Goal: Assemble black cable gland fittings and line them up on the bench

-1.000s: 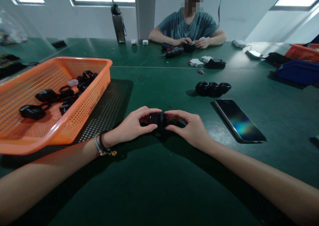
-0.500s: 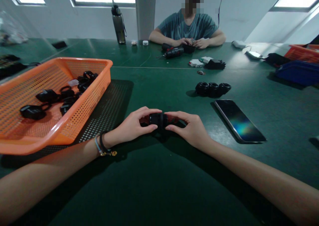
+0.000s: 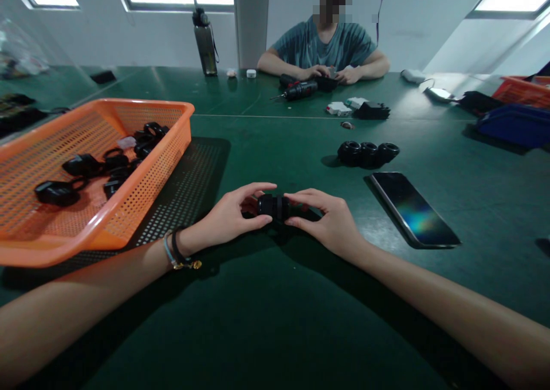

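A black cylindrical part [image 3: 274,208] lies horizontally at the center of the frame, its ends partly masked by fingers, its underside lost in shadow. The right hand [image 3: 333,221], extended from the lower right, pinches one end between thumb and forefinger. The left hand [image 3: 230,213], from the lower left, arches its forefinger clear; other fingers hidden, its grip cannot be told.

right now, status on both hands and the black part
Right hand pinching the black part; left hand at its left end, index finger apart from it. Phone right, orange basket left, neither blocking.
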Motion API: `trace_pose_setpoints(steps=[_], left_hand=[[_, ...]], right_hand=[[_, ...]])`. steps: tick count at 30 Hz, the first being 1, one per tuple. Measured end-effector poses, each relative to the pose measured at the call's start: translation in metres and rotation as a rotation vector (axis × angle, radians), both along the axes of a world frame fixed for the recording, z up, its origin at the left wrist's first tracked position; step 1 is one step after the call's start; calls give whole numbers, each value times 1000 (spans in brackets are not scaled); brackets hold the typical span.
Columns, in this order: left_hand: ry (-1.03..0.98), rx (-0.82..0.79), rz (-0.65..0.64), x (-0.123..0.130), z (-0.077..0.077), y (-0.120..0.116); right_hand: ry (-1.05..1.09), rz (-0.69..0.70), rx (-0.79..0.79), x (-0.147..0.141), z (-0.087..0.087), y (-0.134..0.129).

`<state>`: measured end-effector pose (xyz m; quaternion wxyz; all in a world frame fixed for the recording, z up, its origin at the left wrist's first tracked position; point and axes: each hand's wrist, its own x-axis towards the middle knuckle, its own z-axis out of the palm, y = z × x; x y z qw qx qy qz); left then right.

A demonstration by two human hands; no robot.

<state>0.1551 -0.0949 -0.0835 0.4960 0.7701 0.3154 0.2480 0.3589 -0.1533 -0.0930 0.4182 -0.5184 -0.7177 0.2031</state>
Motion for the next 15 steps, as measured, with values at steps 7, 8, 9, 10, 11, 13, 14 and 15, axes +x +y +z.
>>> trace_pose_setpoints(steps=[7,8,9,10,11,13,14,15], left_hand=[[-16,-55,26,2,0,0],[-17,-56,30,2,1,0],[-17,-57,32,2,1,0],[-15,-55,30,1,1,0],[-11,-50,25,1,1,0],[-9,-36,11,1,1,0],[-12,-30,7,1,2,0],[-14,-25,5,1,2,0]], right_hand=[[-6,-12,-11,-1,3,-2],[-4,-11,-12,0,3,-2],[-2,-9,-13,0,3,-2],[-2,-6,-12,0,3,-2],[-2,-3,-11,0,2,-2],[-7,6,-5,0,2,-1],[-14,11,1,0,2,-1],[-24,14,10,0,1,-1]])
